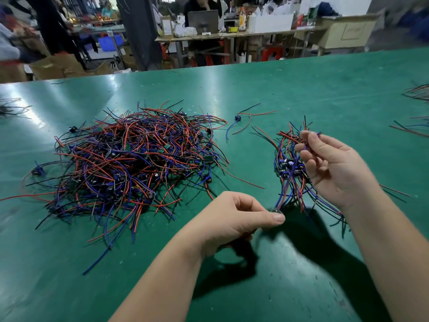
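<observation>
Now the bundle (290,168) of wires hangs between the hands: the right hand (334,168) pinches its upper ends, and the left hand (234,219), lower and nearer, pinches a small blurred part (276,210) at its foot. Beyond the left hand, a big pile (130,159) lies on the worktop (301,84).

1. The wire pile (130,163) lies on the table (301,84), left of and beyond my left hand (234,219).
2. The wire bundle (290,168) sits just left of my right hand (334,168).
3. A loose wired piece (238,118) lies beyond both hands.
</observation>
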The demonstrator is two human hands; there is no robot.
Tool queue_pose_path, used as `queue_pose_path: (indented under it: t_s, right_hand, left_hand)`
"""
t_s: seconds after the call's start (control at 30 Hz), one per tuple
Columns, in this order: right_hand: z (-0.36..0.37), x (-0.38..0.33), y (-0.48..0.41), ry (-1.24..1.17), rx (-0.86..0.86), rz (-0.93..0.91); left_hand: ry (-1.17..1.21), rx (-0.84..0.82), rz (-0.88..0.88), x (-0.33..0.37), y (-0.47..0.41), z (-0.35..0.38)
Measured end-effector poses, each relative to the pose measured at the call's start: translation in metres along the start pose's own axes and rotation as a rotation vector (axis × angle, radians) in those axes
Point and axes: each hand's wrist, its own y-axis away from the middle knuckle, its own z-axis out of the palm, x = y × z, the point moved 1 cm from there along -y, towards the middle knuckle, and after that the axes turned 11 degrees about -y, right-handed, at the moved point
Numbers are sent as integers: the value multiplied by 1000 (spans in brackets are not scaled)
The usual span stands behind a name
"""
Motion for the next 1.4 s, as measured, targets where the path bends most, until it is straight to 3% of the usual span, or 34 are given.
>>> queue_pose_path:
  t_s: [0.2, 0.53, 0.63, 0.8, 0.87, 0.93, 1.03, 1.13, 1.2, 1.27, 1.4]
  right_hand:
    - [8, 9, 6, 75, -37, 82]
    - [6, 11, 3, -96, -84, 116]
    - [7, 15, 2, -130, -145, 160]
    - [3, 11, 1, -88, -83, 238]
    - [4, 8, 6, 8, -197, 255]
    - [7, 10, 15, 72, -462, 352]
    - [11, 19, 30, 153, -938, 704]
    - [7, 30, 37, 271, -1145, 912]
    - [7, 35, 39, 280, -1136, 952]
    - [9, 40, 37, 276, -1002, 894]
    - [16, 54, 27, 282, -584, 538]
  left_hand:
    - [-18, -124, 22, -2, 0, 5]
    - [184, -170, 55, -2, -1, 6]
    - [317, -85, 23, -3, -3, 3]
    - [421, 216, 35, -2, -6, -18]
    - [463, 347, 33, -3, -8, -26]
    - [584, 443, 33, -3, -9, -31]
    - [693, 503, 26, -1, -9, -30]
    - [642, 547, 37, 1, -9, -26]
    - [600, 588, 73, 2, -9, -22]
    - [613, 625, 148, 3, -10, -19]
    - [618, 645, 304, 5, -10, -15]
